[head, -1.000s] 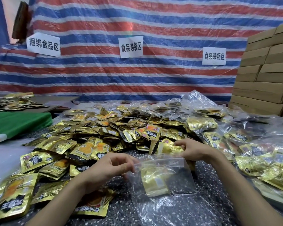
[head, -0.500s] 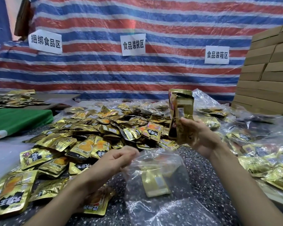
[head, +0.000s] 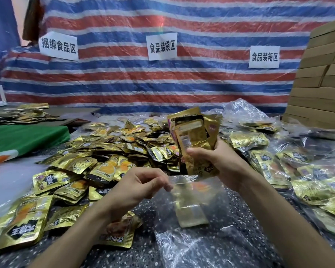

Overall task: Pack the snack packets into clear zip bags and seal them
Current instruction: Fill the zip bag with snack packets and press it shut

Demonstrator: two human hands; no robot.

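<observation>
My right hand [head: 219, 161] grips a bunch of gold snack packets [head: 191, 140], held upright just above the mouth of a clear zip bag [head: 191, 225]. My left hand [head: 141, 182] pinches the bag's top left edge between thumb and fingers. The bag lies on the dark speckled table [head: 240, 209], and one gold packet [head: 190, 213] shows through its plastic. A big heap of loose gold packets [head: 112, 151] covers the table beyond and to the left of my hands.
Clear bags filled with packets [head: 278, 161] are piled on the right. Stacked cardboard boxes [head: 321, 78] stand at the far right. A green cloth [head: 25, 136] lies at left. A striped tarp with three paper signs [head: 161, 46] hangs behind.
My right hand picked up packets from the heap, lifted them, and brought them down toward the bag's mouth. My left hand has kept hold of the bag's edge.
</observation>
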